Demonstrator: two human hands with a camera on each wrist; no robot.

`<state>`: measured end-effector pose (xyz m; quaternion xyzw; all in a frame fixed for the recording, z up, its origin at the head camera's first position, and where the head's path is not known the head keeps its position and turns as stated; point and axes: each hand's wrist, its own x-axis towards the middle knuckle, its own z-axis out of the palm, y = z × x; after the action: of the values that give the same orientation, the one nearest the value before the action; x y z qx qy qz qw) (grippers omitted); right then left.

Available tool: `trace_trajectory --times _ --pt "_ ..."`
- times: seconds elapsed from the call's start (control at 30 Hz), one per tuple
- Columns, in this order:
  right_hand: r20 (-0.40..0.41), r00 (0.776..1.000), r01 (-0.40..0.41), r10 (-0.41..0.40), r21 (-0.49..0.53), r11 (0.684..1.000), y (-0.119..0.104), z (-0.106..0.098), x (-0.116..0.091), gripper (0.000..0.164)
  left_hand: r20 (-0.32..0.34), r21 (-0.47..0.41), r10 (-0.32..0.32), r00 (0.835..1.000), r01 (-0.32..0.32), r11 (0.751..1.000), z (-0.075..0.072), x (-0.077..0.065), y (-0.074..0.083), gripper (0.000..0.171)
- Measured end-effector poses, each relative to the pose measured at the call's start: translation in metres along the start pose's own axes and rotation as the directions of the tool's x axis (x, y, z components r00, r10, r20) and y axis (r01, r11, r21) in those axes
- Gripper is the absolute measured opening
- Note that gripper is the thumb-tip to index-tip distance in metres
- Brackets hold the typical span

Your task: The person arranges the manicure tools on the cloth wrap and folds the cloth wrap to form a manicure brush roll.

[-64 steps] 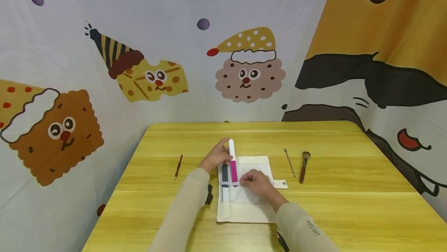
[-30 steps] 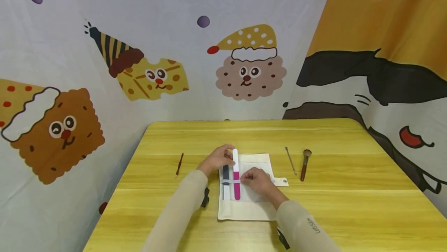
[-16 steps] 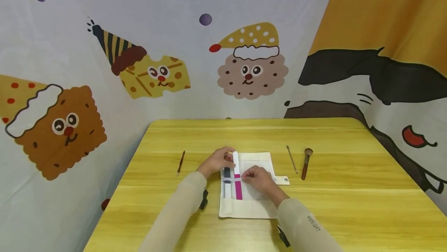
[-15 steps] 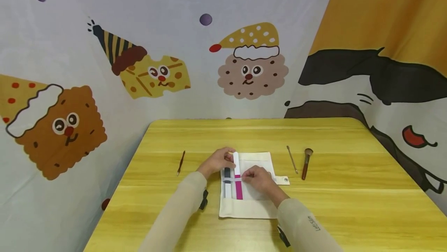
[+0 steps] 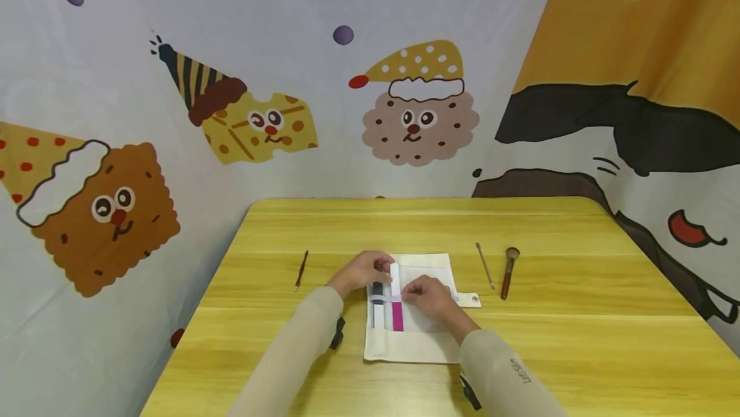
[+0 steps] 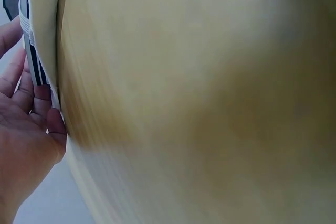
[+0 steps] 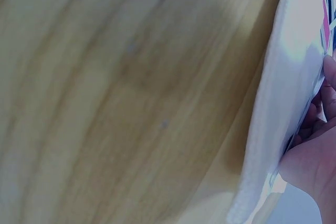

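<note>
A cream cloth tool pouch lies unfolded on the table. My left hand holds the upper, white end of a white-and-magenta nail file between thumb and fingers. The file passes under a pale elastic band, and its lower end is hidden behind the pouch's bottom pocket. With thumb and fingertips, my right hand pinches the elastic band just right of the file. A dark-grey-and-white nail file sits under the same band on the left. The left wrist view shows my left fingers close around the pouch's edge.
On the wooden table, a thin dark-red handled tool lies left of the pouch. To the right are a slim metal tool and a brush. The pouch's snap strap sticks out rightward.
My left hand has slid the white-and-magenta nail file down under the band, and its rounded lower end has gone into the bottom pocket. My right hand keeps its pinch on the band.
</note>
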<state>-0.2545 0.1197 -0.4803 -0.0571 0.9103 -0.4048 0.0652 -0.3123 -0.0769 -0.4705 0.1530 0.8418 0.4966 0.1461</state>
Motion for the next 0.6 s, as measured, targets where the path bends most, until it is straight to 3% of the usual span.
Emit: trace_trajectory --times 0.2,0.6 --pt "-0.015 0.999 0.031 -0.031 -0.003 1.0 0.0007 0.0003 -0.0008 0.007 0.001 0.035 -0.014 1.0 0.014 0.999 0.0006 -0.0006 -0.0002 0.03" --pt "-0.051 0.999 0.008 -0.007 0.017 1.0 -0.0007 0.003 -0.0001 0.007 -0.021 0.075 -0.02 1.0 0.021 0.997 0.001 -0.0027 0.0012 0.025"
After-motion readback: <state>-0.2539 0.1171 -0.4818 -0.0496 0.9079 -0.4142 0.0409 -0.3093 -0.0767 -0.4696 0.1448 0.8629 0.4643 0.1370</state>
